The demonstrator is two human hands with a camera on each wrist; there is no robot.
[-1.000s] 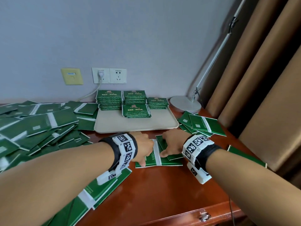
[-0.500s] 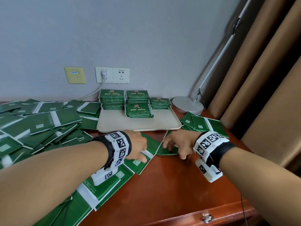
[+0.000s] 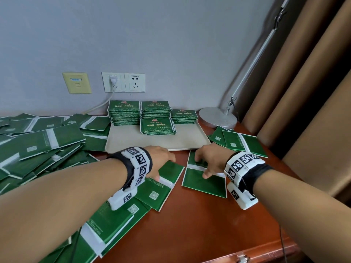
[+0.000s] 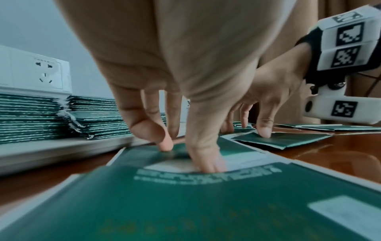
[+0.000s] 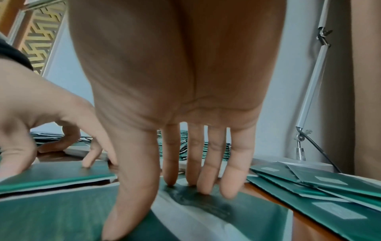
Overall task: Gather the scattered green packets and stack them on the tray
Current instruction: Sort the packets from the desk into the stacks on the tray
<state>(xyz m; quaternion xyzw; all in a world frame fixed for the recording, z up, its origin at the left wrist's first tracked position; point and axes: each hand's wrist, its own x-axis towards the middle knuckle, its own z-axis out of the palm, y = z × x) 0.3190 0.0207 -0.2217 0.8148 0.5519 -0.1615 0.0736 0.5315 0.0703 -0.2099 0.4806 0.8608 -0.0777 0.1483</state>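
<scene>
Head view shows you mid-gather: your left hand (image 3: pixel 161 158) lies with spread fingers pressing on a green packet (image 3: pixel 167 179) just below the tray (image 3: pixel 152 145), at the frame's centre, and your right hand (image 3: pixel 209 160) does the same, fingertips and thumb planted on a second packet (image 3: pixel 205 181) lying just right of the first. Neither hand pinches or lifts anything yet; both are flat-fingered and pressing, which the wrist views confirm. I judge the step to be drawing these two loose packets together on the table (image 3: pixel 209 224) before picking them up. Next you would need to slide them into one aligned pair, get a thumb under an edge, then carry them up to the tray, where four stacks (image 3: pixel 157 126) already stand along its far side. Much remains: a large heap of packets (image 3: pixel 41 145) fills the left of the frame and a smaller cluster (image 3: pixel 241 143) lies at the right, by the lamp base (image 3: pixel 218 117). The stacked packets carry pale printed characters and a small red mark, too small to read; the loose ones show a white strip and a QR-style square.
</scene>
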